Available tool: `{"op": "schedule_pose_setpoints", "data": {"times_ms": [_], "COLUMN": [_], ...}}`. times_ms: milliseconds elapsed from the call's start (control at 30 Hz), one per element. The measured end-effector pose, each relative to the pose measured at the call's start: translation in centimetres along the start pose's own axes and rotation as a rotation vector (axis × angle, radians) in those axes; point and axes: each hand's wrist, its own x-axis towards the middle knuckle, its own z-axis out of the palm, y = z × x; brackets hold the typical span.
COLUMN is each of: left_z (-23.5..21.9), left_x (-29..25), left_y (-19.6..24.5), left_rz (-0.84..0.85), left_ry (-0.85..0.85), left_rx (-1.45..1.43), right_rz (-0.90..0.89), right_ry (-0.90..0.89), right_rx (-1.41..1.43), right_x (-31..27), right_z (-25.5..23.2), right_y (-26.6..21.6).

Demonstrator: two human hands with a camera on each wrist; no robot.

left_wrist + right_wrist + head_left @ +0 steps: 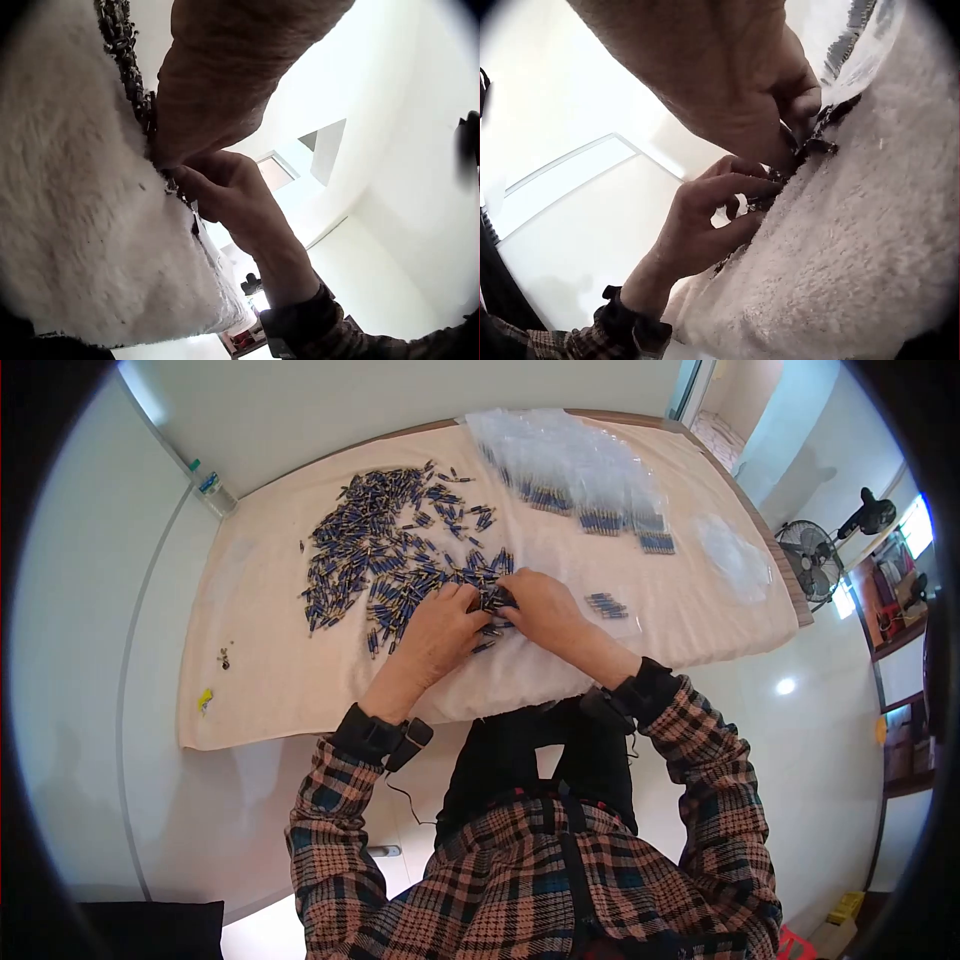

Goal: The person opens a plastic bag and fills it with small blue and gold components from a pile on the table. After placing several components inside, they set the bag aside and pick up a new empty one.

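A large heap of small blue-and-gold cylindrical pieces [375, 520] spreads over the cloth-covered table. At its near right edge both hands work close together, fingertips down among the pieces. The left hand [438, 628] has its fingers and thumb curled; in the right wrist view the left hand [705, 217] pinches dark pieces. Facing it, the right hand [548, 618] bends its fingers and thumb around pieces at the same spot. The left wrist view shows the right hand's [244, 202] thumb and fingers at the pieces. The palms hide most of what is held.
A short row of pieces [606, 606] lies right of the right hand. Clear plastic bags [560, 455] holding rows of pieces overlap at the back right, with another clear bag [735, 560] farther right. A yellow item [205, 700] and small bits [224, 658] lie left. A bottle [215, 492] stands back left.
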Motion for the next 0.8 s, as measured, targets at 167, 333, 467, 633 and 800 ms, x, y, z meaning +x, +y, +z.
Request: {"op": "schedule_pose_setpoints", "data": {"times_ms": [167, 333, 467, 633, 800], "left_z": [0.7, 0.8, 0.6, 1.2, 1.2], "left_x": [0.2, -0.3, -1.1, -1.1, -0.2], "left_y": [-0.2, -0.6, -1.7, -2.3, -2.5], "left_rz": [-0.021, -0.093, -0.227, -0.380, -0.656], "left_ry": [-0.005, 0.043, 0.095, 0.122, 0.067], "left_rx": [0.068, 0.031, -0.092, -0.272, -0.684], "right_rz": [-0.022, -0.026, 0.069, 0.128, 0.219], "right_ry": [0.015, 0.047, 0.053, 0.114, 0.153], "right_rx": [0.005, 0.101, 0.241, 0.395, 0.539], "right_x": [-0.2, -1.1, -1.5, -1.7, -2.3], "right_z": [1.1, 1.4, 1.4, 1.9, 1.9], "right_y": [0.5, 0.6, 0.3, -0.6, -0.5]}}
